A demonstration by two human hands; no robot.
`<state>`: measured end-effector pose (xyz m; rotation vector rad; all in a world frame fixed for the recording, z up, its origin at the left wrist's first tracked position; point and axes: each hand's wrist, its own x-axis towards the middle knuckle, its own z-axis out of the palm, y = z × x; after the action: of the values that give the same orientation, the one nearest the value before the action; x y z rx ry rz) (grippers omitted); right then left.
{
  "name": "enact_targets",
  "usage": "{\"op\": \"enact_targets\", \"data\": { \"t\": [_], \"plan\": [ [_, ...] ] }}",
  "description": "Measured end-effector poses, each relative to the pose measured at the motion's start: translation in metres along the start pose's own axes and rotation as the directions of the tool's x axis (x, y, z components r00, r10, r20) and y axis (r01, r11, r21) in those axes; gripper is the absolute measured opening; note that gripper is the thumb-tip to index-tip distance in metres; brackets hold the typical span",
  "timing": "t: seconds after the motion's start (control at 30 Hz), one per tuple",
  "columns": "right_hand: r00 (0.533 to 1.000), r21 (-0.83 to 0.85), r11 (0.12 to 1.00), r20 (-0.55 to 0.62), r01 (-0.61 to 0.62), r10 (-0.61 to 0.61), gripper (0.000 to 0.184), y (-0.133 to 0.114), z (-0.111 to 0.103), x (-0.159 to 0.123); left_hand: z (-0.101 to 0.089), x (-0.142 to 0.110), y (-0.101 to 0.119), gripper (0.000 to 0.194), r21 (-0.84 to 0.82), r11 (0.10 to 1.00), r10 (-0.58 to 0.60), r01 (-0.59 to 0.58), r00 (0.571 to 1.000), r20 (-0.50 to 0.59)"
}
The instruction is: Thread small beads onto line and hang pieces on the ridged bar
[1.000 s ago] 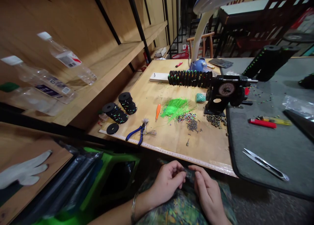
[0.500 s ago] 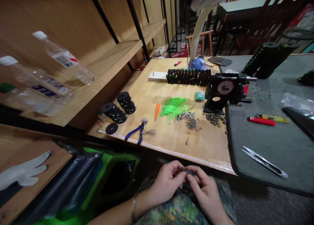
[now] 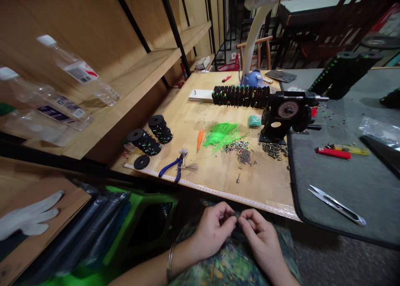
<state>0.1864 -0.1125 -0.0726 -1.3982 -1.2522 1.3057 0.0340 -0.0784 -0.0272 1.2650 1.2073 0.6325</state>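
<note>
Above my lap, in front of the table edge, my left hand (image 3: 215, 228) is closed in a pinch. My right hand (image 3: 260, 232) pinches close beside it, thumb against the curled fingers. Whatever lies between the fingertips is too small and dark to make out. On the table just beyond are a small metal piece (image 3: 238, 178), a heap of grey bits (image 3: 244, 156), multicoloured beads (image 3: 235, 146) and bright green strands (image 3: 223, 134). Blue-handled pliers (image 3: 170, 168) lie to the left by a bundle of fine wire ends (image 3: 190, 166).
A black winding machine (image 3: 278, 115) carries a row of black foam spools (image 3: 240, 96). More spools (image 3: 143, 141) stand at the left. Thread snips (image 3: 337, 205) and a red knife (image 3: 333, 153) rest on the grey mat (image 3: 312, 173). A tape measure strip (image 3: 215, 191) runs along the table edge.
My right hand moved in against the left, and its fingers closed from straighter to a pinch; now the fingertips sit slightly apart. The left hand kept its pinch.
</note>
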Motion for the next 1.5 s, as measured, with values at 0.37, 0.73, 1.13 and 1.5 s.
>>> {"op": "enact_targets", "data": {
  "t": [0.37,0.73,1.13,1.5],
  "plan": [
    [0.999,0.039,0.999,-0.045,-0.016,0.018,0.034,0.0005,-0.0025,-0.0008,-0.0005,0.0008,0.0015,0.01,-0.104,0.993,-0.051,0.05,0.999,0.0],
    [0.996,0.068,0.997,-0.079,-0.033,0.038,0.038,-0.0012,-0.0022,0.0003,0.0,0.0007,-0.0014,0.007,-0.059,0.998,-0.032,0.031,0.999,-0.008],
    [0.994,0.135,0.991,-0.105,-0.018,0.032,0.036,-0.0038,0.0006,0.0024,-0.0003,0.0015,0.0016,0.006,-0.052,0.999,-0.018,0.016,0.999,-0.047],
    [0.999,0.134,0.991,-0.042,-0.025,0.031,0.035,0.0023,0.0061,0.001,0.001,0.0033,-0.0027,0.005,0.008,1.0,0.008,-0.008,0.996,-0.088]
  ]
}}
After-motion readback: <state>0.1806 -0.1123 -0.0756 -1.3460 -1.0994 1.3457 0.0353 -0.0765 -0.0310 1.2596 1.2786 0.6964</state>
